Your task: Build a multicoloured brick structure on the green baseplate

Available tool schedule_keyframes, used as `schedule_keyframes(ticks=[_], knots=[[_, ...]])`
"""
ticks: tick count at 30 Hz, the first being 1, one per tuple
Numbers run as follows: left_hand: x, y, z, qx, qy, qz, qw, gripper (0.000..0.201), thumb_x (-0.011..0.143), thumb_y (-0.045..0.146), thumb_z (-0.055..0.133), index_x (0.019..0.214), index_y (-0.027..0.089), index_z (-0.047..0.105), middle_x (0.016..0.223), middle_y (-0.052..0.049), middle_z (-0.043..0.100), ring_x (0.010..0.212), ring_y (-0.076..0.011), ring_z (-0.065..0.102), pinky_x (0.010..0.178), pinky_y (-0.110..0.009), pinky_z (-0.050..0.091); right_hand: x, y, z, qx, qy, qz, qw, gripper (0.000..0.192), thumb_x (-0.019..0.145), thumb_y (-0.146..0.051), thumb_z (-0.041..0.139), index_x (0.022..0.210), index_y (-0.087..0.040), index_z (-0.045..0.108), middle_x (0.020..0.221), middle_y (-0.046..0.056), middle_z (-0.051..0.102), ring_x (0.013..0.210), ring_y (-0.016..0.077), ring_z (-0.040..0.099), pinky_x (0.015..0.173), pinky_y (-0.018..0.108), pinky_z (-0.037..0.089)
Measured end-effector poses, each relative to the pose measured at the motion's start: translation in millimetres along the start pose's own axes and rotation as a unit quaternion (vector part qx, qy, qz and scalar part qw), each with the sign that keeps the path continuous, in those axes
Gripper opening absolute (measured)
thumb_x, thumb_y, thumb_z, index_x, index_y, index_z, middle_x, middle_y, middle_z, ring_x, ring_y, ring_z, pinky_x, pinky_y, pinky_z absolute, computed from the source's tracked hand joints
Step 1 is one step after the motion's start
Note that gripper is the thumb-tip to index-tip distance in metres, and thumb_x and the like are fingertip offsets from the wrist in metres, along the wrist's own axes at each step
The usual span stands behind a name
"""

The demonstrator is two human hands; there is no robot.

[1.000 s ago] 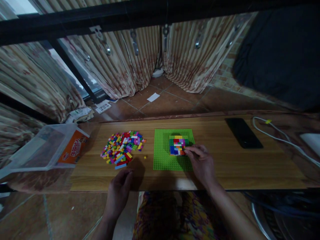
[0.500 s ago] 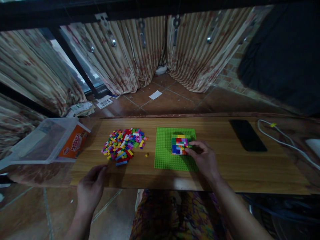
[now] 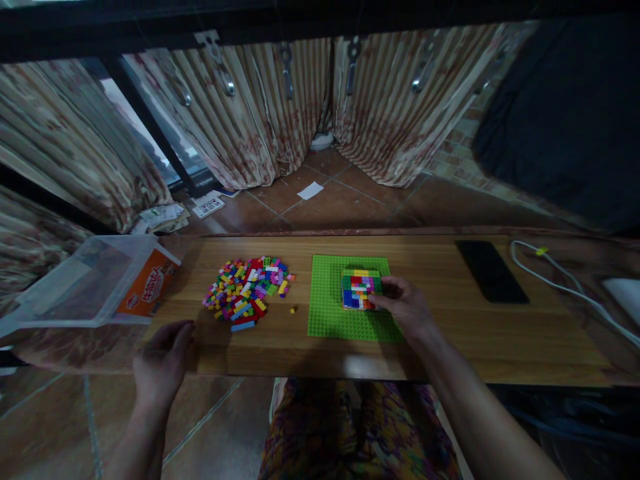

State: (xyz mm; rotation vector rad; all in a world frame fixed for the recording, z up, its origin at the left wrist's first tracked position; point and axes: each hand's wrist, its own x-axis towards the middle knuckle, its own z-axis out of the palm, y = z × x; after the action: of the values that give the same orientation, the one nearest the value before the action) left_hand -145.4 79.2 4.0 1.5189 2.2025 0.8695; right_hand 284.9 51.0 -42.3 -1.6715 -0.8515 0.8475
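A many-coloured block of toy building bricks [image 3: 356,291] stands on the green studded baseplate [image 3: 325,323]. My right hand [image 3: 403,307] is at the right side of this block, thumb at its near right corner and fingers along its right edge, closed on it. My left hand [image 3: 163,363] is over the front left edge of the table, fingers curled together with the thumb against them. Whatever it may hold is hidden. Between the hands lies a heap of loose building bricks [image 3: 250,287], and one small yellow brick [image 3: 293,311] sits apart from it.
A clear plastic tub [image 3: 75,287] with an orange label stands at the left end of the wooden table [image 3: 280,357]. To the right lie a black phone-like slab [image 3: 493,272] and a white cable [image 3: 560,279]. Striped curtains [image 3: 270,120] hang beyond the table.
My left hand has moved left and a little up, away from the brick heap. My right hand stays at the block with a slight shift of its fingers.
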Motion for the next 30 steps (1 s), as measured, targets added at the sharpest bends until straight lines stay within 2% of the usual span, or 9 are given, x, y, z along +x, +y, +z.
schedule_keyframes(ticks=[5,11,13,16,19,21,23,27,30], knots=[[16.2,-5.4,1.0,0.023,0.005,0.002,1.0,0.037,0.073,0.047,0.054,0.089,0.019,0.071,0.081,-0.005,0.072,0.077,-0.0219,0.066,0.067,-0.029,0.051,-3.5,-12.5,-2.3,0.049,-0.015,0.036,0.998,0.055,0.048,-0.044,0.085,0.093,-0.02,0.066,0.085,0.003,0.07,0.077,0.0206,0.064,0.073,0.039,0.052],[48.8,-1.3,10.8,0.107,0.012,-0.011,0.994,0.038,0.078,0.039,0.052,0.103,0.016,0.068,0.095,-0.011,0.071,0.087,-0.0257,0.065,0.076,-0.037,0.051,-14.4,-25.3,-18.3,0.151,0.097,0.025,0.984,0.043,0.055,-0.045,0.082,0.087,-0.02,0.067,0.078,0.001,0.067,0.067,0.0148,0.062,0.06,0.029,0.048],[60.4,0.0,17.7,0.125,0.039,0.013,0.991,0.04,0.08,0.035,0.048,0.108,0.013,0.066,0.103,-0.014,0.068,0.094,-0.0268,0.064,0.083,-0.04,0.051,-20.8,-31.3,-21.8,0.147,0.127,0.014,0.981,0.038,0.058,-0.043,0.081,0.084,-0.02,0.068,0.077,0.0,0.067,0.065,0.0131,0.06,0.057,0.026,0.046],[74.1,0.0,30.8,0.132,0.061,0.074,0.987,0.037,0.08,0.027,0.046,0.108,0.01,0.064,0.115,-0.018,0.062,0.11,-0.0301,0.057,0.096,-0.044,0.047,-33.0,-43.8,-19.7,0.132,0.132,-0.01,0.982,0.032,0.062,-0.041,0.08,0.085,-0.021,0.07,0.082,0.001,0.068,0.071,0.0136,0.062,0.064,0.027,0.048],[81.8,-1.9,45.4,0.132,0.049,0.126,0.982,0.037,0.081,0.02,0.041,0.11,0.01,0.061,0.116,-0.019,0.06,0.117,-0.0305,0.052,0.102,-0.045,0.042,-48.6,-57.2,-7.2,0.083,0.121,-0.032,0.989,0.027,0.066,-0.04,0.077,0.084,-0.021,0.071,0.083,0.002,0.07,0.077,0.0158,0.064,0.072,0.029,0.05],[84.3,-4.0,54.4,0.129,0.041,0.138,0.981,0.036,0.081,0.018,0.04,0.108,0.009,0.061,0.119,-0.019,0.058,0.117,-0.0294,0.051,0.104,-0.043,0.041,-61.1,-63.5,6.8,0.041,0.09,-0.052,0.994,0.025,0.071,-0.041,0.074,0.085,-0.022,0.071,0.085,0.003,0.072,0.08,0.0181,0.066,0.075,0.032,0.051],[85.2,-6.6,61.4,0.125,0.039,0.148,0.98,0.034,0.083,0.018,0.038,0.105,0.01,0.062,0.119,-0.019,0.057,0.117,-0.0288,0.05,0.105,-0.042,0.04,-74.0,-65.7,24.9,-0.003,0.014,-0.097,0.995,0.023,0.076,-0.042,0.069,0.088,-0.023,0.071,0.09,0.004,0.072,0.084,0.0198,0.066,0.077,0.033,0.052],[83.8,-11.7,66.7,0.104,0.051,0.157,0.981,0.03,0.086,0.019,0.036,0.101,0.013,0.062,0.118,-0.016,0.058,0.115,-0.0268,0.05,0.104,-0.041,0.041,-90.6,-58.1,68.7,-0.092,-0.147,-0.196,0.965,0.019,0.085,-0.037,0.058,0.093,-0.024,0.069,0.089,0.004,0.07,0.08,0.0194,0.065,0.072,0.032,0.052],[81.4,-13.5,66.8,0.104,0.045,0.168,0.979,0.029,0.087,0.019,0.037,0.098,0.014,0.063,0.117,-0.016,0.058,0.113,-0.0267,0.051,0.103,-0.041,0.041,-88.2,-49.8,102.1,-0.13,-0.194,-0.23,0.945,0.021,0.088,-0.034,0.052,0.097,-0.024,0.067,0.091,0.005,0.068,0.081,0.0199,0.064,0.073,0.033,0.052]])
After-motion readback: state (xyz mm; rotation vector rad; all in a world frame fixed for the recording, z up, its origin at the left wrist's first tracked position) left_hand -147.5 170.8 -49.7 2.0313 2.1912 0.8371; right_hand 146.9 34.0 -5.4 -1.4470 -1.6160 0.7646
